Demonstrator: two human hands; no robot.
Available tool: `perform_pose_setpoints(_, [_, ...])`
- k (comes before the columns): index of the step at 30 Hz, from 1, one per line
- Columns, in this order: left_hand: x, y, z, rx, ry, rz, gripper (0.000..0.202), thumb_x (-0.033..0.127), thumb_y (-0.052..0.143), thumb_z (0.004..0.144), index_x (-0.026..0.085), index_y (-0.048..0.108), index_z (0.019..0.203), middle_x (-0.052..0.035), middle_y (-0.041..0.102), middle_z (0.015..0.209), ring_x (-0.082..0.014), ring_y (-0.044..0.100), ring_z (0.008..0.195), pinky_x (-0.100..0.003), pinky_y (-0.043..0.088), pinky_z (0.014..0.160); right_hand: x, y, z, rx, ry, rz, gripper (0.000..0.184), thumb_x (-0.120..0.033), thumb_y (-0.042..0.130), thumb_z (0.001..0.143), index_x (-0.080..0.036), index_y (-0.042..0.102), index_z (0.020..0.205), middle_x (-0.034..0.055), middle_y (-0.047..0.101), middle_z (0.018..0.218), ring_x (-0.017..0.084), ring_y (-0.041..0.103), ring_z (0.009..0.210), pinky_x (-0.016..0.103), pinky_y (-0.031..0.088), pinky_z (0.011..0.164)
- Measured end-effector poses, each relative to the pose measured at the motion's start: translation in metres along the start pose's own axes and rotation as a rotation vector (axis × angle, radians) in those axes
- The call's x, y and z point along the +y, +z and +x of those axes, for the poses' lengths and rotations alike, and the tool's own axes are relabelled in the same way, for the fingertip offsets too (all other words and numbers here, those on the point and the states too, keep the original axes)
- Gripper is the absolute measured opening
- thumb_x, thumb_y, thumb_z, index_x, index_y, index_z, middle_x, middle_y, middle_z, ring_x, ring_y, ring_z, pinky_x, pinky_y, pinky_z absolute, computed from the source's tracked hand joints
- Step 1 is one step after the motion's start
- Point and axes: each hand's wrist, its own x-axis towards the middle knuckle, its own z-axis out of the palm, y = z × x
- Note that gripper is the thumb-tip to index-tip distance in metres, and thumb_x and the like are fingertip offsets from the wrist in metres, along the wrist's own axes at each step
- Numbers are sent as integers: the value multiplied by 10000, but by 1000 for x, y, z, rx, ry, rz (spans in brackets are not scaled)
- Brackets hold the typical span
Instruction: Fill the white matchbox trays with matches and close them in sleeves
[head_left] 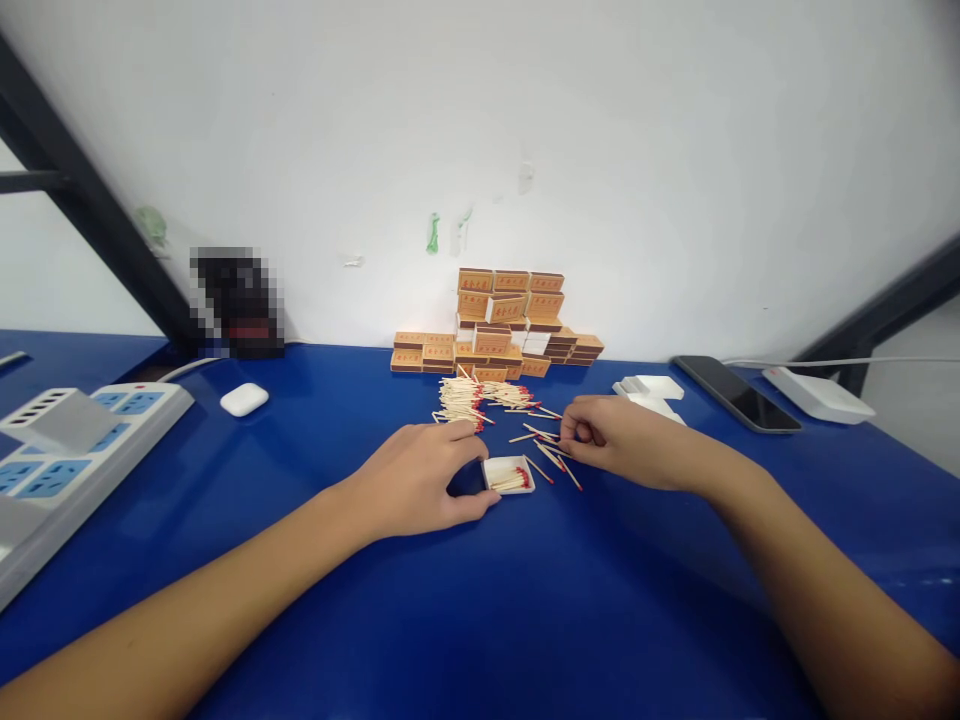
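My left hand [420, 478] curves around the left end of a small white matchbox tray [491, 468], thumb at its near corner and index finger by the far one. Inside the tray lie several red-tipped matches [511, 480]. On the right, my right hand [611, 440] has thumb and fingers pinched together at the loose matches [551, 455] scattered on the table; a match end seems to sit at the fingertips. Behind the tray is a large heap of matches [459, 398], partly hidden by my left hand's fingers.
Stacked matchboxes [510, 283] stand against the wall. White tray pieces [651, 390], a phone [735, 392] and a white device [817, 394] lie to the right. On the left are a white earbud case [244, 400] and a power strip [161, 400] on the blue table [480, 620].
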Motion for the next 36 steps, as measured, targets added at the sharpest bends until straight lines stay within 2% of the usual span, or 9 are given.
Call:
perform_pose_setpoints(3, [0, 0, 0, 0, 2, -3, 321, 494, 638, 944, 203, 723, 1047, -21, 673, 921, -173, 641, 751, -320, 459, 637, 0, -5, -2, 18, -1, 47, 105, -258, 587, 901, -213, 643, 824, 20, 671, 760, 155, 564, 641, 294, 405, 599])
perform_pose_setpoints(8, [-2, 1, 0, 1, 7, 5, 329, 501, 625, 951, 204, 717, 1058, -25, 676, 945, -180, 655, 779, -321, 468, 653, -6, -18, -4, 60, 108, 162, 93, -299, 621, 865, -217, 641, 824, 1, 656, 702, 148, 562, 615, 276, 398, 564])
perform_pose_setpoints(13, [-3, 2, -1, -6, 4, 3, 326, 500, 634, 946, 203, 717, 1054, -20, 677, 940, -190, 665, 800, -328, 477, 667, -10, -23, -7, 97, 92, 162, 103, -269, 602, 851, -218, 686, 884, 2, 660, 704, 154, 563, 612, 280, 414, 564])
perform_pose_setpoints(18, [-2, 2, 0, -1, 8, 1, 327, 501, 638, 945, 207, 721, 1062, -14, 670, 929, -172, 641, 760, -322, 465, 651, -7, -18, -7, 152, 38, 63, 93, -207, 612, 798, -215, 695, 840, 1, 643, 696, 153, 559, 608, 287, 396, 571])
perform_pose_setpoints(23, [-1, 2, -2, 5, 1, 5, 318, 495, 651, 939, 206, 722, 1053, -13, 677, 929, -171, 644, 752, -317, 454, 629, -9, -3, -2, 140, -95, -54, 89, -152, 617, 797, -209, 677, 829, 26, 665, 817, 166, 576, 709, 299, 413, 649])
perform_pose_setpoints(27, [-1, 2, -1, 11, 14, 8, 322, 495, 643, 946, 202, 719, 1057, -26, 691, 969, -185, 665, 801, -320, 470, 660, -10, 1, 0, 129, -117, -41, 88, -238, 599, 893, -211, 682, 909, 37, 669, 857, 174, 577, 730, 303, 415, 658])
perform_pose_setpoints(30, [-1, 3, 0, 7, 12, 8, 316, 486, 641, 950, 202, 721, 1062, -21, 684, 944, -173, 648, 762, -318, 464, 651, -11, -5, -2, 162, -106, -31, 123, -275, 576, 922, -214, 683, 913, 34, 676, 831, 173, 584, 721, 305, 409, 660])
perform_pose_setpoints(33, [-1, 3, 0, 3, 11, 3, 315, 484, 641, 950, 204, 722, 1071, -13, 675, 925, -166, 634, 747, -317, 460, 648, -11, -11, -5, 122, -61, -38, 119, -262, 599, 880, -219, 673, 797, 16, 659, 737, 158, 562, 650, 305, 383, 620])
perform_pose_setpoints(36, [-2, 2, 0, 1, 8, 2, 322, 488, 640, 950, 203, 722, 1075, -16, 673, 932, -168, 635, 759, -316, 454, 645, -11, -14, -11, -3, 30, -26, 163, -320, 633, 863, -228, 680, 736, 4, 634, 664, 152, 540, 589, 304, 352, 561])
